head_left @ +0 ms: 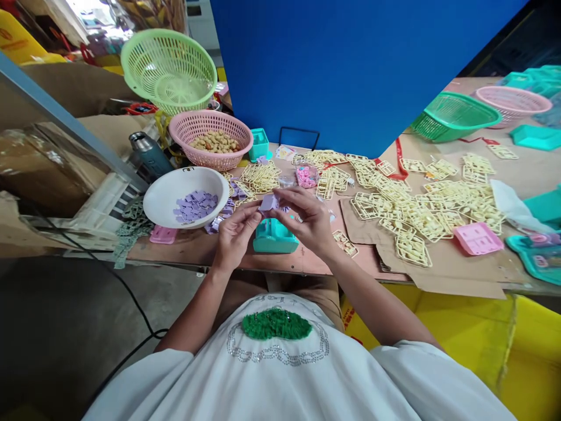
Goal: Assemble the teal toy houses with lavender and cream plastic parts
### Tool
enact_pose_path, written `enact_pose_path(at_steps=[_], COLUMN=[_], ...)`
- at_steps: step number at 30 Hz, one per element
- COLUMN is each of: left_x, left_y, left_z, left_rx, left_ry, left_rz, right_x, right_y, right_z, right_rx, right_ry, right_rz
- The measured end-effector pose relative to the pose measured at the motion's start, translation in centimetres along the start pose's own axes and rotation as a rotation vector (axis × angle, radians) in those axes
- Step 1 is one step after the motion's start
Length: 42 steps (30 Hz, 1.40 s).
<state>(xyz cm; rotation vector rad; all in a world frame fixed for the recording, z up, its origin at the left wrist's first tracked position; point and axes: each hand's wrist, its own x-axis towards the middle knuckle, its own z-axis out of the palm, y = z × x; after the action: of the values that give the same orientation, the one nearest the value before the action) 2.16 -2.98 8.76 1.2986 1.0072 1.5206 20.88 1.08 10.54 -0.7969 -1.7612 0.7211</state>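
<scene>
Head view: both hands meet above the table [197,245]. The left hand [235,232] and right hand [307,221] each pinch, fingertips closed, one small lilac piece [269,202], just above a teal box [274,237]. At nine o'clock, a white bowl [175,196] holds more lilac pieces; at three o'clock lie cream frames [421,216]. Seemingly fitting or separating parts, needing steady fingertip alignment.

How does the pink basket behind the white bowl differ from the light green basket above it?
The pink basket rests upright on the table and holds beige pieces; the light green basket is tilted on its side, its open mouth facing the camera, with nothing visible inside. The green one also looks wider. Both are round plastic mesh baskets, standing beyond the white bowl of purple pieces, left of the hands.
</scene>
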Motion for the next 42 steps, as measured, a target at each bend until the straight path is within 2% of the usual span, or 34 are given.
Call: enact_pose_path(at_steps=[3, 7, 10, 13, 22, 26, 36, 42], left_x=[-0.6, -1.1, -1.3, -1.4, -1.4, -1.4, -1.4, -1.2], left_y=[-1.2, -4.2, -6.2, -7.3, -7.5, -7.4, -7.9, -7.8], left_z=[-1.8, -3.1, -2.9, -2.6, -2.5, -2.6, -2.8, -2.9], left_rx=[0.195, 0.403, 0.383, 0.332, 0.274, 0.267, 0.277, 0.289], left_ry=[-0.088, -0.199, -0.193, -0.165, -0.175, -0.185, -0.202, -0.208], left_rz=[0.031, -0.022, -0.014, 0.004, 0.009, 0.013, 0.052, 0.044], right_x=[-0.5, -0.4, 0.0, 0.3, 0.7, 1.1, 2.3, 2.9], right_y=[0.9, 1.6, 1.8, 2.1, 3.1, 3.0, 2.9, 2.5], right_z=[-0.9, -1.4, -1.0, -0.6, 0.0, -0.1, -0.3, 0.0], right_rx=[-0.026, -0.18, -0.272, -0.321, -0.338, -0.389, -0.402, -0.527], right_ry=[-0.099, -0.319, -0.41, -0.473, -0.542, -0.617, -0.714, -0.777], right_rz=[0.061, -0.031, -0.122, -0.174, -0.188, -0.2, -0.302, -0.348])
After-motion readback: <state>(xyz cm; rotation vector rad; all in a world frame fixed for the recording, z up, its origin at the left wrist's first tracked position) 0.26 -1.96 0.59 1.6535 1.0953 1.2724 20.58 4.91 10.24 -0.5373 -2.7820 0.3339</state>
